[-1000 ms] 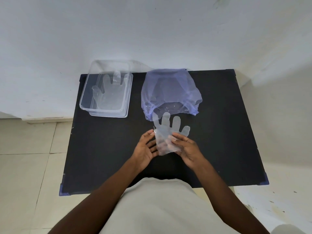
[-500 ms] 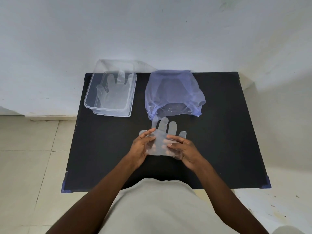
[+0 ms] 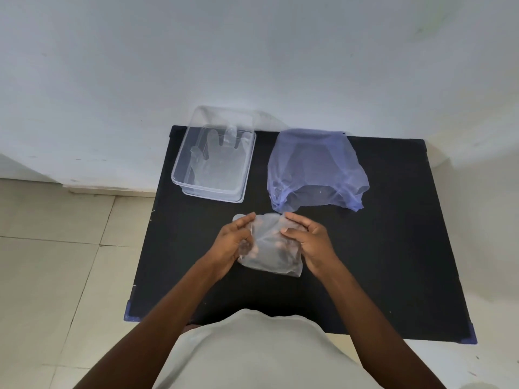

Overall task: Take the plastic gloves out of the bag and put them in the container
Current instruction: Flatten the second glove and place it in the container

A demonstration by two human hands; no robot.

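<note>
Head view: black tabletop (image 3: 393, 262) against a white wall. Left hand (image 3: 230, 245) and right hand (image 3: 310, 244) hold one clear plastic glove (image 3: 269, 248) between them above the tabletop's middle, fingers (image 3: 292, 219) curled and pinching its two side edges. Clear container (image 3: 179, 175) at far left, another glove (image 3: 216, 161) lying flat inside. Blue bag (image 3: 314, 161) sits right of it, mouth toward the person.

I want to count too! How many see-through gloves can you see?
2. One glove lies flat in the clear container; the other glove is held between both hands. The blue bag might hide more.
</note>
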